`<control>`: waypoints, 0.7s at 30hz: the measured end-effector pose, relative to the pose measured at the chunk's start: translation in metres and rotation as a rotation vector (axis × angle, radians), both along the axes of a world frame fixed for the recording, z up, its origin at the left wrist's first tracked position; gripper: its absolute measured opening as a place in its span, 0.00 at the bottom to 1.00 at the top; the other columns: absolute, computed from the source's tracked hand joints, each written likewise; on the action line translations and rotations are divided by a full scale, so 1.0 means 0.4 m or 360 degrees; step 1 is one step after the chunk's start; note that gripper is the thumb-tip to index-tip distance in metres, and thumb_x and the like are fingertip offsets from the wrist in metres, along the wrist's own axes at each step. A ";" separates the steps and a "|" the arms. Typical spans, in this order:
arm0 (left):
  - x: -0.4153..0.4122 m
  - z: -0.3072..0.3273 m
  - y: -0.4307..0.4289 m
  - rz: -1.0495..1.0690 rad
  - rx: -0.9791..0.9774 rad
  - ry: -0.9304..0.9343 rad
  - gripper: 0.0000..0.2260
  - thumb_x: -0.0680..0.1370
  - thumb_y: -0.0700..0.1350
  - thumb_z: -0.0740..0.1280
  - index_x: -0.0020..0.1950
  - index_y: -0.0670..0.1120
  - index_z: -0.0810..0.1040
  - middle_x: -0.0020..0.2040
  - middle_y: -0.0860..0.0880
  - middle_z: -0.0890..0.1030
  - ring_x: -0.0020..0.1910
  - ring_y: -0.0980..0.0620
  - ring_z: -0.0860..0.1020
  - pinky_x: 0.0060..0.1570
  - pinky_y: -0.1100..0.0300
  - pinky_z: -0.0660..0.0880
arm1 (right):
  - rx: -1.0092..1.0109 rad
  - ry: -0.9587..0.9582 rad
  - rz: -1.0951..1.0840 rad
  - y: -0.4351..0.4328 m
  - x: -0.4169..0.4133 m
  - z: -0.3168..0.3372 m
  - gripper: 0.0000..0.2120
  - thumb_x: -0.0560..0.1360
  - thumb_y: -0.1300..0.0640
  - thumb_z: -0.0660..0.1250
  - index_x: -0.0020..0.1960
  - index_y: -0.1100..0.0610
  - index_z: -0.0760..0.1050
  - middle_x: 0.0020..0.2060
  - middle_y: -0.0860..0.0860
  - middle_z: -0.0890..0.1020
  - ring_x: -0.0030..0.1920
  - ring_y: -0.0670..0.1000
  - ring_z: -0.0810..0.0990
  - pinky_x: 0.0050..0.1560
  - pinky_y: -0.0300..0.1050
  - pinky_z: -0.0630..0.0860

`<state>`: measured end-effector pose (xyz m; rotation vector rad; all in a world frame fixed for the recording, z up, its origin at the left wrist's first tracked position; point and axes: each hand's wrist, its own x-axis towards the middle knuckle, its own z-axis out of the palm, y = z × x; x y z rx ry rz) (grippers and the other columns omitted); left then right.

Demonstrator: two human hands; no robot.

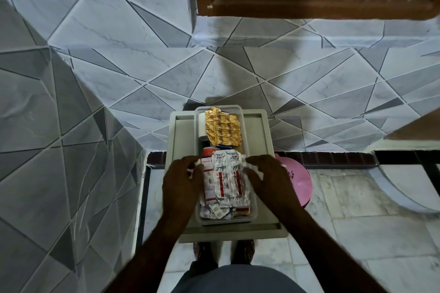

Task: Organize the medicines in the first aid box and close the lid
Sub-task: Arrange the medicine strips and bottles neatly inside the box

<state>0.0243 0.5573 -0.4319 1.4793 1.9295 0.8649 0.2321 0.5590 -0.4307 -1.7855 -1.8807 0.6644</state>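
One first aid box [226, 221], one gold strip [222, 128], left hand [182, 179], right hand [267, 177] (fingers [252, 164] curl on its rim)

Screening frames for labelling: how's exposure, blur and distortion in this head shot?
Head view: dim overall; left hand and right hand underexposed, finger detail lost; crumpled gold foil blister strip in the clear plastic box is legible; fisheye bends the grey tile lines toward the edges; forearms slightly soft.

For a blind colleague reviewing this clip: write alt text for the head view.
A person's left hand and right hand grip the long sides of an open clear plastic box crammed with medicines, a silver blister strip on top and a gold foil strip behind. It sits on a grey table.
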 end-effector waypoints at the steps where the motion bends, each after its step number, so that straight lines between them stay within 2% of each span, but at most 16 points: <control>1: -0.011 -0.014 0.001 0.0064 -0.0077 0.0020 0.12 0.77 0.50 0.67 0.59 0.47 0.78 0.53 0.50 0.80 0.49 0.53 0.79 0.45 0.66 0.72 | -0.0036 0.0052 -0.0119 0.007 0.014 -0.007 0.12 0.78 0.54 0.66 0.60 0.55 0.77 0.55 0.52 0.81 0.50 0.45 0.77 0.53 0.43 0.75; 3: -0.031 -0.038 0.007 0.0120 -0.0368 -0.0092 0.15 0.77 0.55 0.65 0.58 0.48 0.78 0.54 0.50 0.81 0.52 0.51 0.80 0.50 0.57 0.76 | -0.0212 0.0135 -0.0320 0.014 0.035 -0.021 0.10 0.78 0.57 0.66 0.58 0.57 0.78 0.53 0.52 0.82 0.48 0.47 0.78 0.49 0.41 0.74; 5: -0.034 -0.040 0.009 0.0103 -0.0558 -0.0374 0.14 0.76 0.58 0.65 0.53 0.51 0.79 0.51 0.51 0.83 0.50 0.50 0.81 0.51 0.47 0.80 | -0.0417 0.0203 -0.0417 0.013 0.047 -0.047 0.08 0.78 0.57 0.66 0.56 0.56 0.78 0.52 0.52 0.83 0.47 0.47 0.79 0.49 0.41 0.74; 7: -0.032 -0.031 0.010 -0.0003 -0.0596 -0.0389 0.11 0.77 0.56 0.65 0.53 0.51 0.79 0.50 0.52 0.82 0.49 0.51 0.81 0.51 0.45 0.80 | -0.0637 0.0355 -0.0472 0.009 0.048 -0.072 0.04 0.77 0.57 0.66 0.52 0.52 0.78 0.49 0.52 0.84 0.46 0.51 0.82 0.49 0.50 0.80; 9: -0.026 -0.022 0.009 -0.0104 -0.0623 -0.0382 0.10 0.79 0.51 0.64 0.57 0.51 0.77 0.51 0.52 0.81 0.51 0.51 0.80 0.53 0.48 0.79 | -0.0780 0.0467 -0.0511 0.004 0.040 -0.091 0.05 0.76 0.58 0.66 0.50 0.53 0.79 0.47 0.53 0.84 0.44 0.53 0.84 0.49 0.56 0.82; 12: -0.025 -0.021 0.003 -0.0149 -0.0676 -0.0491 0.12 0.79 0.49 0.64 0.63 0.51 0.75 0.55 0.52 0.81 0.53 0.53 0.79 0.52 0.56 0.78 | -0.0850 0.0491 -0.0524 -0.001 0.020 -0.106 0.07 0.76 0.57 0.66 0.53 0.55 0.80 0.49 0.52 0.84 0.45 0.52 0.83 0.51 0.56 0.82; 14: -0.025 -0.022 -0.003 -0.0177 -0.0673 -0.0523 0.13 0.80 0.48 0.63 0.64 0.52 0.74 0.56 0.54 0.80 0.51 0.56 0.78 0.44 0.68 0.73 | -0.0872 0.0524 -0.0556 -0.003 0.018 -0.115 0.08 0.76 0.56 0.66 0.52 0.54 0.81 0.49 0.51 0.85 0.45 0.52 0.84 0.51 0.55 0.82; 16: -0.027 -0.022 -0.008 -0.0168 -0.0675 -0.0590 0.12 0.80 0.48 0.63 0.64 0.53 0.73 0.54 0.57 0.78 0.48 0.60 0.76 0.39 0.72 0.69 | -0.0907 0.0572 -0.0625 -0.003 0.021 -0.123 0.08 0.75 0.55 0.67 0.52 0.54 0.82 0.47 0.51 0.86 0.44 0.52 0.84 0.50 0.56 0.82; 18: -0.028 -0.026 -0.013 -0.0129 -0.0715 -0.0703 0.12 0.80 0.48 0.63 0.63 0.54 0.74 0.54 0.57 0.79 0.47 0.60 0.77 0.43 0.67 0.75 | -0.0926 0.0583 -0.0690 -0.001 0.020 -0.131 0.09 0.73 0.53 0.68 0.51 0.53 0.83 0.47 0.51 0.86 0.44 0.52 0.85 0.50 0.55 0.82; 21: -0.029 -0.029 -0.014 -0.0040 -0.0814 -0.0873 0.12 0.80 0.50 0.63 0.63 0.55 0.75 0.55 0.53 0.82 0.52 0.52 0.81 0.54 0.48 0.79 | -0.0947 0.0538 -0.0723 0.006 0.010 -0.139 0.11 0.72 0.51 0.67 0.52 0.53 0.82 0.48 0.51 0.85 0.45 0.53 0.84 0.50 0.55 0.82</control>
